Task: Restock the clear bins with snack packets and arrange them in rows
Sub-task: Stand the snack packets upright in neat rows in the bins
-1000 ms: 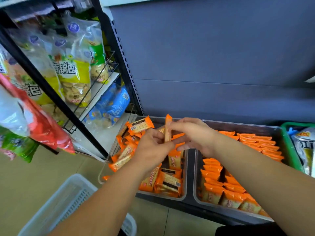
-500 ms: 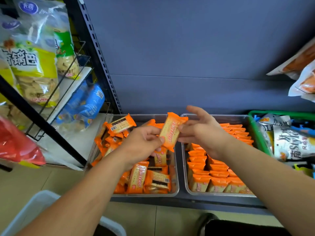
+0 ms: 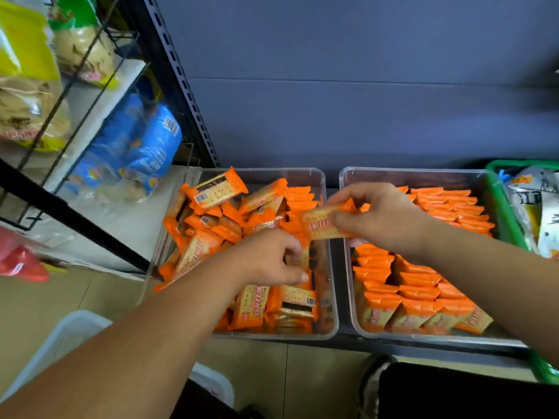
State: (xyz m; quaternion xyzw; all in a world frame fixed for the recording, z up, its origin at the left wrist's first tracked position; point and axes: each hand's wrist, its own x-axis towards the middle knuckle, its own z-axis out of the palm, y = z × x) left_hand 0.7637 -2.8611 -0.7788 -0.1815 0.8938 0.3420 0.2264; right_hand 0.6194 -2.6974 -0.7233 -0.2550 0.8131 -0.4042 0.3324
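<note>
We find the rowed bin (image 3: pixel 423 173) under the right hand (image 3: pixel 384 219) nearly full, the jumbled bin (image 3: pixel 272 172) under the left hand (image 3: pixel 269 258) unsorted. The right hand pinches a packet (image 3: pixel 319 225) beside the left, which grips a second packet (image 3: pixel 295 260).

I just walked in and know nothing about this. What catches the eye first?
Bright orange fills two clear bins side by side: the left bin holds a jumbled heap, the right bin neat rows. Over the gap between them the right hand pinches one packet, while the left hand reaches into the heap, fingers curled round another packet.
</note>
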